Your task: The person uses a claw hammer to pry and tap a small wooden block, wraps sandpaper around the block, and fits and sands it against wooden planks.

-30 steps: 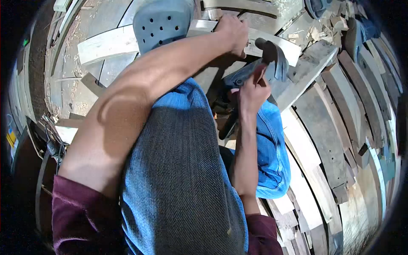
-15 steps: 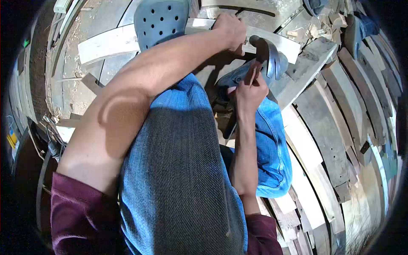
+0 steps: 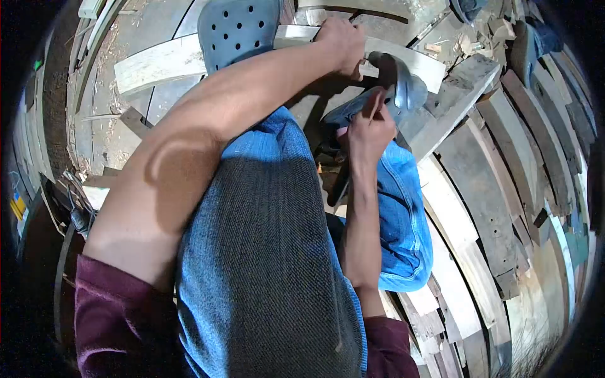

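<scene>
My left hand (image 3: pixel 342 47) is closed at the pale wooden board (image 3: pixel 161 63), near its right part. Whatever it pinches is hidden by the fingers. My right hand (image 3: pixel 372 131) grips a hammer (image 3: pixel 393 79) by its handle. The hammer's dark head is just right of my left hand's fingers, over the board, with its claw side blurred. A grey-blue perforated clog (image 3: pixel 239 34) rests across the board to the left of my left hand. The other clog (image 3: pixel 345 113) is partly hidden behind my right hand.
Stacked wooden planks (image 3: pixel 479 189) spread along the right side. A thick grey timber (image 3: pixel 450 104) lies right of the hammer. Dark cables (image 3: pixel 79 217) and a yellow object (image 3: pixel 17 205) are at the left. Another person's foot (image 3: pixel 520 53) shows at the upper right.
The hammer head has shifted a little left and up, closer to my left hand. My right hand has moved slightly left with it. My left hand has barely moved.
</scene>
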